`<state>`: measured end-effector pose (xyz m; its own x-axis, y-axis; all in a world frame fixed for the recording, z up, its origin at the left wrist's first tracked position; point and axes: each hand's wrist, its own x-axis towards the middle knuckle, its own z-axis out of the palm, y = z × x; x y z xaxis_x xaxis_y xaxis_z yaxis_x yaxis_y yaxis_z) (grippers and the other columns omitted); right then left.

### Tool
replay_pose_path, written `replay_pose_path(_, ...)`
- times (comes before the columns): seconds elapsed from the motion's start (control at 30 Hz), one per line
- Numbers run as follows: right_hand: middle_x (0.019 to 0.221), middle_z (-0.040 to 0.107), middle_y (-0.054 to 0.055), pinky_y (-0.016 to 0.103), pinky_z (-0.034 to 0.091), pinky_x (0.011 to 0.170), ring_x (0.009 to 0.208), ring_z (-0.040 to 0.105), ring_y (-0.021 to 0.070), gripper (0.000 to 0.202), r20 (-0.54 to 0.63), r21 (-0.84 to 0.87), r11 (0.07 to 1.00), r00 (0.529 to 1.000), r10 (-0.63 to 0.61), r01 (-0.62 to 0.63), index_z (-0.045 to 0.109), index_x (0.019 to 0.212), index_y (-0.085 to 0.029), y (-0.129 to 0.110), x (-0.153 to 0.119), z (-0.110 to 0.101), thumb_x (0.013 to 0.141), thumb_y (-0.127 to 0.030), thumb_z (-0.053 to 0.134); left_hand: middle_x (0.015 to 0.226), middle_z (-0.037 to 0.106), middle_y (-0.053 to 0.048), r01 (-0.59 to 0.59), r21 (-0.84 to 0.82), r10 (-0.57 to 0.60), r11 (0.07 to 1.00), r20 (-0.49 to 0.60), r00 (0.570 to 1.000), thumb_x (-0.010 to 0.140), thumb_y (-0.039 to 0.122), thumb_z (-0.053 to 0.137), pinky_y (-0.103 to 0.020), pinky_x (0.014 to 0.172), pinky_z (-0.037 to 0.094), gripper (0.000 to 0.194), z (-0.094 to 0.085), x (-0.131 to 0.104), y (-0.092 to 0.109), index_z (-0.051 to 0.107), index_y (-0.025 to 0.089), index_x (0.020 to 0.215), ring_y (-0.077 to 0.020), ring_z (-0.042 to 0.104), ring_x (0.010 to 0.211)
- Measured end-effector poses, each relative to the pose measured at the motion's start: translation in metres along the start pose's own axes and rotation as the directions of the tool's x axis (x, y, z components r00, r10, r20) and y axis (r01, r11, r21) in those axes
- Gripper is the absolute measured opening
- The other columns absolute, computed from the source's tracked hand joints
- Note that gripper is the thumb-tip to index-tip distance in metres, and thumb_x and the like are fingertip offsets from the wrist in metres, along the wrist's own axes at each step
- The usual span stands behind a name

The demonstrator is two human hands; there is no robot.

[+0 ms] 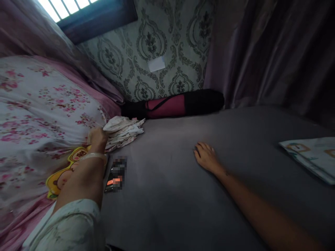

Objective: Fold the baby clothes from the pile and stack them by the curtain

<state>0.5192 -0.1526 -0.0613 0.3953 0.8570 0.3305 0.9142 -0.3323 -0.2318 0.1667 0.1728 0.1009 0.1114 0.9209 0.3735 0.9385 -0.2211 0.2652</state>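
At the left, my left hand (pixel 97 135) is closed, its fingers curled and mostly turned away from me. It is beside a crumpled white patterned cloth (pixel 125 130) and against the floral bedding (pixel 60 101). What it grips, if anything, I cannot make out. My right hand (pixel 205 156) lies palm down on the grey sheet (pixel 167 195), fingers stretched out, holding nothing. Partly under my left forearm is a yellow cartoon-shaped item (pixel 61 177). Close to that forearm lies a dark phone-like object (pixel 115 176), its surface blurred out.
A long black and maroon bag (pixel 170 106) lies along the patterned wall (pixel 151 38). To the right is a folded white printed cloth (pixel 311 153). Curtains (pixel 251 52) hang at the right and upper left, by a barred window (pixel 70 7).
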Motion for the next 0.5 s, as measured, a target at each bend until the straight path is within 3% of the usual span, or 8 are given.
replay_pose_path(0.03,0.135,0.055,0.014,0.044,0.038,0.101,0.124,0.047,0.0293,0.039,-0.001,0.002,1.0,1.0,-0.002,0.002,0.061,0.121,-0.017,0.0,0.0,0.0,0.095,-0.032,0.036,0.062,0.042,-0.002,-0.032,0.119,0.038,0.992,-0.047,0.998,0.077,0.018,0.055,-0.034,0.079,0.035,0.016,-0.009,0.004,0.015,0.044,0.017,0.065,-0.0272,0.053,0.092)
replay_pose_path(0.13,0.135,0.054,0.015,0.045,0.038,0.1,0.124,0.048,0.0302,0.04,0.003,0.017,1.0,1.0,-0.01,0.01,0.062,0.119,-0.015,-0.001,0.001,-0.002,0.095,-0.031,0.035,0.078,0.056,-0.004,-0.167,0.122,0.184,0.978,-0.145,0.972,0.084,0.023,0.049,-0.036,0.086,0.036,0.011,-0.035,0.019,0.069,0.057,0.015,0.086,-0.0241,0.053,0.094)
replay_pose_path(0.27,0.136,0.053,0.016,0.046,0.038,0.101,0.126,0.046,0.0304,0.038,0.015,0.054,0.999,1.0,0.002,-0.003,0.062,0.118,-0.015,-0.001,-0.001,-0.003,0.094,-0.031,0.037,0.079,0.058,-0.002,-0.299,-0.253,0.249,0.92,-0.212,0.945,0.08,0.025,0.057,-0.03,0.079,0.042,0.016,-0.059,0.028,0.145,0.06,0.014,0.09,-0.0181,0.055,0.082)
replay_pose_path(0.37,0.134,0.055,0.013,0.045,0.038,0.101,0.124,0.048,0.0288,0.036,0.015,0.156,0.988,1.0,0.013,-0.015,0.059,0.12,-0.018,0.001,0.0,-0.004,0.091,-0.029,0.041,0.072,0.054,-0.001,-0.247,-0.6,0.137,0.761,-0.224,0.965,0.079,0.02,0.057,-0.029,0.073,0.047,0.013,-0.065,0.017,0.196,0.059,0.013,0.088,-0.015,0.055,0.072)
replay_pose_path(0.43,0.126,0.06,0.013,0.042,0.042,0.098,0.117,0.054,0.0264,0.035,-0.023,0.311,0.949,0.998,0.056,-0.046,0.058,0.119,-0.018,0.0,0.003,-0.01,0.089,-0.026,0.043,0.071,0.052,0.001,-0.149,-0.792,0.066,0.592,-0.137,0.988,0.076,0.015,0.058,-0.03,0.07,0.05,0.02,-0.065,0.002,0.225,0.057,0.013,0.095,-0.0137,0.055,0.068)
replay_pose_path(0.5,0.111,0.066,0.013,0.038,0.047,0.09,0.102,0.061,0.0237,0.03,-0.116,0.496,0.862,0.976,0.185,-0.105,0.059,0.112,-0.018,-0.002,0.008,-0.025,0.09,-0.028,0.042,0.071,0.052,0.002,-0.058,-0.915,0.071,0.4,-0.032,0.997,0.075,0.012,0.056,-0.032,0.069,0.053,0.026,-0.062,-0.016,0.251,0.055,0.015,0.1,-0.0131,0.057,0.066)
